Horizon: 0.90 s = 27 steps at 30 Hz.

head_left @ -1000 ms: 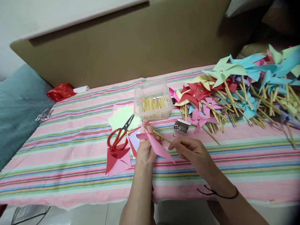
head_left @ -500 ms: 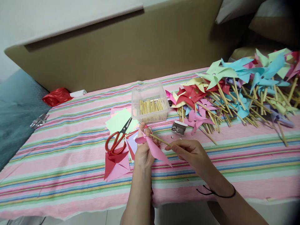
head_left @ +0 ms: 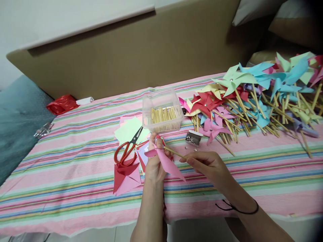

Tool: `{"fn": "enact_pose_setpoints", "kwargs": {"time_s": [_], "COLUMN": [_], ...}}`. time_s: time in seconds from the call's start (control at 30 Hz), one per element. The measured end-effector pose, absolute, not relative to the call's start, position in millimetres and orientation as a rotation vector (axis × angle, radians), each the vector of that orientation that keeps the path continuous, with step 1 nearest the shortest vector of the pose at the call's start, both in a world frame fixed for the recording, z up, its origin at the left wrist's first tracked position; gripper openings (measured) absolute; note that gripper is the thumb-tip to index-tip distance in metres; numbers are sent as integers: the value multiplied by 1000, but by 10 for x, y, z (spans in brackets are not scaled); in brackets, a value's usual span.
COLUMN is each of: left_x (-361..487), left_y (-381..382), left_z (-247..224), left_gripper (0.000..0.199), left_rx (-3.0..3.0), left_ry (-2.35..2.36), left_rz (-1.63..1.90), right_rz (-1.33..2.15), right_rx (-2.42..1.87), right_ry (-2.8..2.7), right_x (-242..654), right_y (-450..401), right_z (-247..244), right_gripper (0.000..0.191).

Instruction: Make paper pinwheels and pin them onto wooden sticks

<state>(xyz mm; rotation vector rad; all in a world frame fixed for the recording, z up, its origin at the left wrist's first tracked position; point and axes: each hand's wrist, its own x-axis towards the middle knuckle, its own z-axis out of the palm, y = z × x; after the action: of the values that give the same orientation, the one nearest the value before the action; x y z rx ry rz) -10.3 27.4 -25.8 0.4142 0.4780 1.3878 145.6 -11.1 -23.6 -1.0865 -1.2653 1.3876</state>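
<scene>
My left hand (head_left: 155, 164) is closed on a pink paper pinwheel (head_left: 168, 164), whose folded blades partly cover the fingers. Between thumb and fingers, my right hand (head_left: 203, 163) pinches the outer end of a thin wooden stick (head_left: 176, 153). The stick's other end meets the pinwheel's centre at my left fingers; the exact joint is too small to tell. Just beyond my left hand stands a clear plastic box (head_left: 163, 127) with short sticks inside. A small open box of metal pins (head_left: 193, 137) lies beyond my right hand.
Red-handled scissors (head_left: 125, 154) lie on coloured paper sheets (head_left: 130, 132), left of my hands. Nearer are cut red and pink squares (head_left: 130, 183). Many finished pinwheels (head_left: 233, 79) are heaped at the right on the striped cloth (head_left: 75, 161). A red bundle (head_left: 62, 105) sits far left.
My right hand has shifted slightly right and remains pinched on the stick. The pinwheel stays in my left hand. The whole view has shifted very slightly.
</scene>
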Motion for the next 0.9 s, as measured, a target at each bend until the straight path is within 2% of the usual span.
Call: {"fn": "enact_pose_setpoints", "kwargs": {"time_s": [0.43,0.9], "left_x": [-94,-102], "left_y": [277,290], "left_z": [-283,-304], "left_gripper": [73,61], "left_rx": [406,539], "left_ry": [464,512], "left_rz": [1390,1425], "right_rz": [1450,1165], "right_rx": [-1019,-1031], "right_ry": [-1219,-1478], "right_x": [1429,1502], "right_y": [-124,-98], "right_z": [-228,-243], "right_gripper": [40,23]}}
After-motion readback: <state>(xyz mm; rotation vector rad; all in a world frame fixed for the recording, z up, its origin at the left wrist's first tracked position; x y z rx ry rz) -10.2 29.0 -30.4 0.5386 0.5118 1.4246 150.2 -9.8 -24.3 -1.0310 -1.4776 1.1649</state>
